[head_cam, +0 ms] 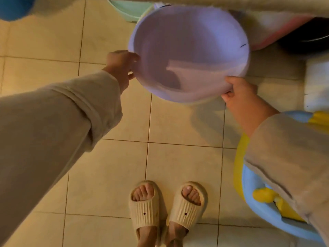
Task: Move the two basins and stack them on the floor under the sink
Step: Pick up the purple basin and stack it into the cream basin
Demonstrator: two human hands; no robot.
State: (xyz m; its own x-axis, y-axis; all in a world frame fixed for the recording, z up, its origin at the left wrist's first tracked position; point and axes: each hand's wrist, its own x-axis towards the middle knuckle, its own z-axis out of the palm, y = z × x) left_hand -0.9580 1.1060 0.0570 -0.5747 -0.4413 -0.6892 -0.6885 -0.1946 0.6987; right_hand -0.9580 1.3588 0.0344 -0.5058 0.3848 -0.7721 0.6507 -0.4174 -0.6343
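Currently you hold the lilac basin [188,54] clear of the tiled floor [110,163], tipped toward you, both hands clamped on its near rim: left hand [121,68] at the left edge, right hand [238,93] at the lower right. Judged step: carrying it toward the spot under the sink. A mint-green basin [131,11] lies just beyond, partly hidden; whether the two touch is unclear. Next move calls for lowering forward and nesting. Room is open on the left; the blue-and-yellow tub [249,193] and pink item [277,32] crowd the right.
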